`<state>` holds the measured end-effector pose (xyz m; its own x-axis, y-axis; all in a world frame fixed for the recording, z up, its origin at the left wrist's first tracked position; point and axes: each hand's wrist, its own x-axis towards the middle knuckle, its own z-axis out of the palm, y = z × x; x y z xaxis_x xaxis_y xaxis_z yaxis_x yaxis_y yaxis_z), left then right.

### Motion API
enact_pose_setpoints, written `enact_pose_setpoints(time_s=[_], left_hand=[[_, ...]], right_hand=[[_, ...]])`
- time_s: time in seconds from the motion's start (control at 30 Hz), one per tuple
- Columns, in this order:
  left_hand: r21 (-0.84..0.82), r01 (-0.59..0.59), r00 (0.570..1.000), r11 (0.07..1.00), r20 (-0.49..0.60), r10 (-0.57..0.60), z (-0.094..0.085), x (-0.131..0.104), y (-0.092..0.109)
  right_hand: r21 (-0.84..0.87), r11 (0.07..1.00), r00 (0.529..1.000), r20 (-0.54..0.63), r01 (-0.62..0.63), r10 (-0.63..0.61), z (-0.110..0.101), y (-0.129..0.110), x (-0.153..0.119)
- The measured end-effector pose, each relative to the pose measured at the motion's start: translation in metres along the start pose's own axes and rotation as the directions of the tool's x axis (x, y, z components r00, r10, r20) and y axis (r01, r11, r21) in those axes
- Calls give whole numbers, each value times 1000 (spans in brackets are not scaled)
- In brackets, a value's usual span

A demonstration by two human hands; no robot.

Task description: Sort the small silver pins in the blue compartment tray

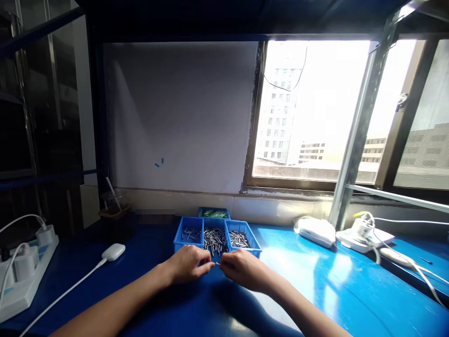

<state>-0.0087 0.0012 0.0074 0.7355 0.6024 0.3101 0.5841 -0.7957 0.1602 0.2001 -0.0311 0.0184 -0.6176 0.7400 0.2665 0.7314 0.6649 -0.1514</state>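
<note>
My left hand [192, 264] and my right hand [243, 269] meet over the front of several blue bins, both closed in a pinch. Between their fingertips shows a small silvery metal pin [217, 263], mostly hidden by the fingers. Just beyond my left hand, the left blue bin [178, 239] has a few thin metal pins [191, 233] in it. A dense heap of metal pins [214, 238] fills the middle bin. More short metal pieces [238, 238] lie in the right blue bin [255, 239].
Behind stands another blue bin [200, 211] with green packets [213, 214]. A white earbud case [114, 252] on a cable lies left, near a power strip [31, 276] and a plastic cup [115, 200]. To the right are a white device [315, 230], a second power strip [380, 236] and a metal post [358, 121].
</note>
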Motion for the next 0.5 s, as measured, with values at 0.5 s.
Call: enact_pose_setpoints(time_s=[0.5], left_hand=[[-8,-234,958,972,-170,229,2,-1,-4]], right_hand=[[10,999,999,29,-37,36,0,4,-1]])
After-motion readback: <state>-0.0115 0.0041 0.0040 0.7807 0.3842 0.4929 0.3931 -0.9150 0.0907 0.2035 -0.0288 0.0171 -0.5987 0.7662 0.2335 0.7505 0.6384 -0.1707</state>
